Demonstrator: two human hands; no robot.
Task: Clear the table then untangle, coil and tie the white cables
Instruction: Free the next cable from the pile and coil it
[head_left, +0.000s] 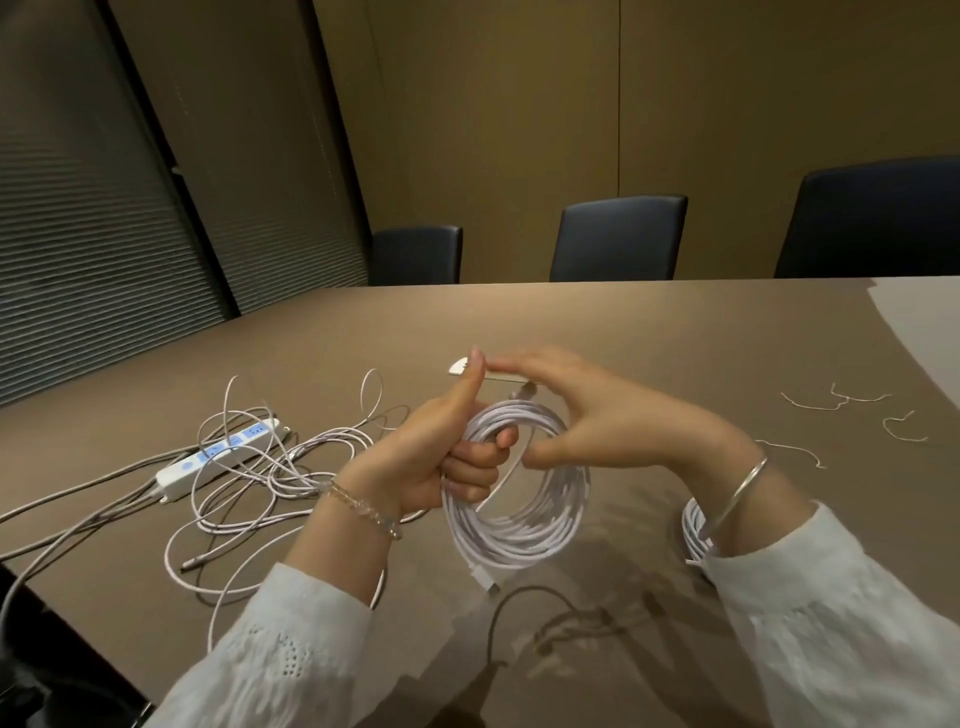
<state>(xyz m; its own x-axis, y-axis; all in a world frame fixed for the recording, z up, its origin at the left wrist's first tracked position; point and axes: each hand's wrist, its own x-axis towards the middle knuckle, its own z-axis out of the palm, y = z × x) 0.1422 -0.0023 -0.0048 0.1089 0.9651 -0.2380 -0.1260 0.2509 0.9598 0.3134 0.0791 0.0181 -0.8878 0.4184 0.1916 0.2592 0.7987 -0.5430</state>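
Gripping the coil (519, 499) through its middle, my left hand (441, 457) has its fingers curled round the white loops and its thumb raised straight up. I see the coil held upright above the table (649, 322), hanging below and to the right of that fist, with a plug end dangling from its bottom. My right hand (587, 415) sits just right of the left, above the coil's top; its fingers reach leftward toward the raised thumb tip. Whether they pinch anything there I cannot tell, since a pale flat object behind the thumb blurs into them.

Left of my left hand, loose white cables (270, 478) lie tangled on the table, draped across a power strip (223, 452). Under my right wrist, a second coil (696, 530) rests on the table, partly hidden by the sleeve. Beyond and right of my right hand, short ties (841, 402) lie scattered, well apart from both coils. Chairs (618, 239) stand at the far edge.
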